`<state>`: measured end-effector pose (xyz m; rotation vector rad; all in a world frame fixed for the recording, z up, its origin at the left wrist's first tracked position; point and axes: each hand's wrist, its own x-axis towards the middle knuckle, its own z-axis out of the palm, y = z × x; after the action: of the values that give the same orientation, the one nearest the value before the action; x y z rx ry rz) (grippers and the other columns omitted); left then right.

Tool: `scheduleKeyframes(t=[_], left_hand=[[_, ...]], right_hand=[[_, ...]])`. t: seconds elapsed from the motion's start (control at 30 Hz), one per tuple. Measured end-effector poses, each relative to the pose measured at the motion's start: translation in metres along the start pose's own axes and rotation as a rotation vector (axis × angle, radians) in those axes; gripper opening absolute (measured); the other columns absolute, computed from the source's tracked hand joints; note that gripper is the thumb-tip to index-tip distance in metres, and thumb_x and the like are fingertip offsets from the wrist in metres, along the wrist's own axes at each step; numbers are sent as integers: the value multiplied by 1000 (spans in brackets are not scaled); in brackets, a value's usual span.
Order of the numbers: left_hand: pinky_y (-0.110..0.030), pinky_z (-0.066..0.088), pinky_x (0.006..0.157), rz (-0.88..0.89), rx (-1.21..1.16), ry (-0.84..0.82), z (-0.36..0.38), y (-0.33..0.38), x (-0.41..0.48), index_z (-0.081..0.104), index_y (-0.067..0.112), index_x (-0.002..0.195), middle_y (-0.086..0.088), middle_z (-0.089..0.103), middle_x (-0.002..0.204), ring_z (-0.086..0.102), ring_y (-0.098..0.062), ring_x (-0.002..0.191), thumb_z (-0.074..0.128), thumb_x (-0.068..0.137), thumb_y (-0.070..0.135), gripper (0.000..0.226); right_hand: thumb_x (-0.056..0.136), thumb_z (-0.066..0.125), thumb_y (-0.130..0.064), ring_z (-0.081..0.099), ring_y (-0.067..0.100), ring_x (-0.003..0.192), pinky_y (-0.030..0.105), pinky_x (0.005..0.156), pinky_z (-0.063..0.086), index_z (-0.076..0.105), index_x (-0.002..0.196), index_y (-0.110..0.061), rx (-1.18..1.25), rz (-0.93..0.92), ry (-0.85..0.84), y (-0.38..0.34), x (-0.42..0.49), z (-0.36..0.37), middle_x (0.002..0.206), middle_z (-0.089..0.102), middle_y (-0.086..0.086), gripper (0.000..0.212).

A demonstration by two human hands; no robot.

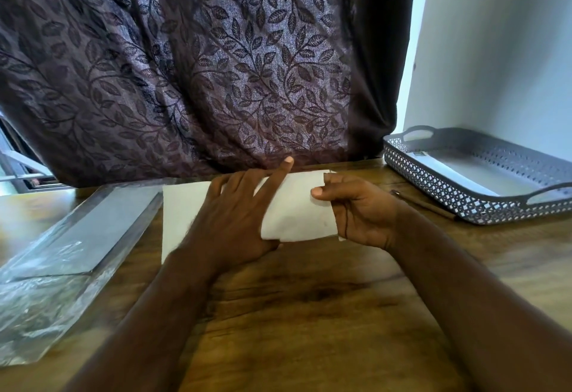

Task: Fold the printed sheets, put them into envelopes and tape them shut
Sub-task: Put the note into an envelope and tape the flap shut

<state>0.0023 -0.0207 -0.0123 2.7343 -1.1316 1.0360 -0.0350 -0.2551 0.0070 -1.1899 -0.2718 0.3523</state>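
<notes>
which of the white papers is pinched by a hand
The folded paper in the middle; the right hand pinches its right edge. One flat sheet lies on the table, a third paper in the grey tray.

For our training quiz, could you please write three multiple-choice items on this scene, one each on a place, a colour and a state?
1. Where does the grey tray stand?
A) at the table's right end
B) at the table's left end
C) on a chair

2. What colour is the sheet being folded?
A) yellow
B) white
C) blue

3. How does the right hand meet the sheet?
A) hovers clear of it
B) lies flat beside it
C) pinches its right edge

Key: 1 A, the tray sits to the right of the right hand; 2 B, the paper shows plain white; 3 C, its thumb and fingers close on that edge.
</notes>
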Motion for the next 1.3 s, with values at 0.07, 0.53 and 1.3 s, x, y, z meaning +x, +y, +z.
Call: scheduleKeyframes(t=[0.07, 0.53, 1.3], left_hand=[[-49, 36, 99, -15, 31, 7, -1, -3, 0, 11, 25, 160, 0, 50, 132, 49, -25, 117, 53, 69, 75, 113], [-57, 34, 108, -268, 32, -71, 8, -33, -8, 2, 31, 159, -4, 50, 140, 50, -31, 126, 76, 58, 74, 133], [-61, 29, 111, -364, -56, 18, 11, -40, -12, 1, 29, 160, -5, 40, 145, 40, -30, 131, 52, 59, 91, 129]], right_hand=[[91, 57, -17, 68, 35, 108, 48, 88, 59, 60, 132, 0, -14, -38, 27, -1, 2, 0, 124, 67, 23, 44], [77, 78, -52, 58, 23, 116, 41, 97, 51, 63, 129, -25, -1472, 87, 415, 11, 48, -61, 132, 60, 3, 61], [92, 69, -11, 68, 23, 84, 40, 68, 59, 71, 85, -12, -1127, -95, 673, 8, 27, -56, 86, 68, 2, 8]])
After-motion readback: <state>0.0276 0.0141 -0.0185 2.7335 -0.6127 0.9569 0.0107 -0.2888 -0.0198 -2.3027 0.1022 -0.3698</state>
